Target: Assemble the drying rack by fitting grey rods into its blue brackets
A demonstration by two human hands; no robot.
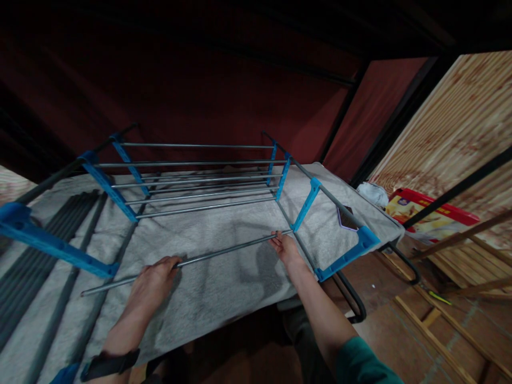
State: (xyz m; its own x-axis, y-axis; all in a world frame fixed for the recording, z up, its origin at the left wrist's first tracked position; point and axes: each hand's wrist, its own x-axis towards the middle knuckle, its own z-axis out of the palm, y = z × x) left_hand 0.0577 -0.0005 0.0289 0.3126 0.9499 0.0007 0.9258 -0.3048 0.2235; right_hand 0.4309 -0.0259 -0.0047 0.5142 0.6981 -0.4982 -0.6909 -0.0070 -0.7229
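Observation:
A thin grey metal rod (224, 249) lies across both my hands, slanting up to the right. My left hand (155, 282) is wrapped round it left of its middle; the rod's free left end sticks out beyond that hand. Close to its right end, my right hand (285, 246) pinches the rod, whose tip meets the base of a blue plastic bracket (307, 204). Behind stands a rack frame with blue brackets (109, 184) at both sides and several horizontal rods (204, 207) between them. Another blue bracket (64, 248) is at the left, one more (348, 255) at the right front.
Several loose dark tubes (48, 229) lie at the left on the grey cloth (224, 298). A phone (348, 218) rests on the cloth at right. Beyond the edge are a red and yellow box (432, 208), a wooden ladder-like frame (430, 317) and black bent metal legs (408, 266).

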